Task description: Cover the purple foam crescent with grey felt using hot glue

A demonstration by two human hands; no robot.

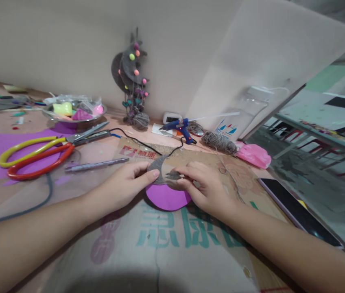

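Note:
My left hand (137, 177) is closed, its thumb and fingers pinching a grey crescent (158, 166) with a yarn-like surface. A purple rounded sheet (169, 197) shows under the crescent, just above the cardboard. On the other side, my right hand (201, 185) is closed too, with thumb and fingertips on a small dark grey pointed piece (174, 176) at the crescent's right end. Its fingers partly cover that piece, so I cannot tell whether it is joined to the crescent.
Beyond my hands lie a blue glue gun (183, 129) and grey yarn (218, 142). Scissors (41, 154) and a pen (97, 164) are left. A crescent decoration with coloured balls (132, 73) hangs behind. Right are a pink bag (254, 154) and a phone (299, 211).

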